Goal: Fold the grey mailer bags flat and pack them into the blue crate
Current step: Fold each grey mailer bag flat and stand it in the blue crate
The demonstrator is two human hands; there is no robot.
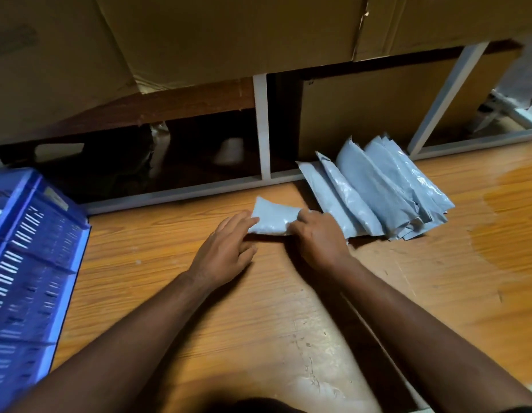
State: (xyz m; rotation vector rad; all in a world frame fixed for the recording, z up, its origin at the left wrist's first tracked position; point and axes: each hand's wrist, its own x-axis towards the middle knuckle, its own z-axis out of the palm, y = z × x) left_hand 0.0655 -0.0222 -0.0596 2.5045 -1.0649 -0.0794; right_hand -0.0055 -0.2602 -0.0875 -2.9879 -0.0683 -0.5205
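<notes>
Grey folded bag (273,217) on the wooden floor (175,308), in the middle, between both hands. Small and puffy, lying flat.

Left hand (226,251) at the bag's left edge, fingers mostly straight and resting against it, fingertips just touching the side. Right hand (318,236) at the bag's right edge, fingers bent over the corner and pinching it. Both bare arms reaching in from the near side.

Pile of grey bags (378,192) just to the right of the folded one, long and not folded, leaning against each other and fanned out, far ends near the white frame (262,126). Right hand just beside the near left end of that pile; touching or not, hard to tell.

Blue crate (29,263) at the far left, well apart from the hands, slotted walls showing, partly cut off by the edge. Inside hard to see.

Brown cardboard boxes (199,34) up above and behind the white frame. Dark space under them, on the left. Shiny wet-looking patch (503,210) on the floor at the far right.
</notes>
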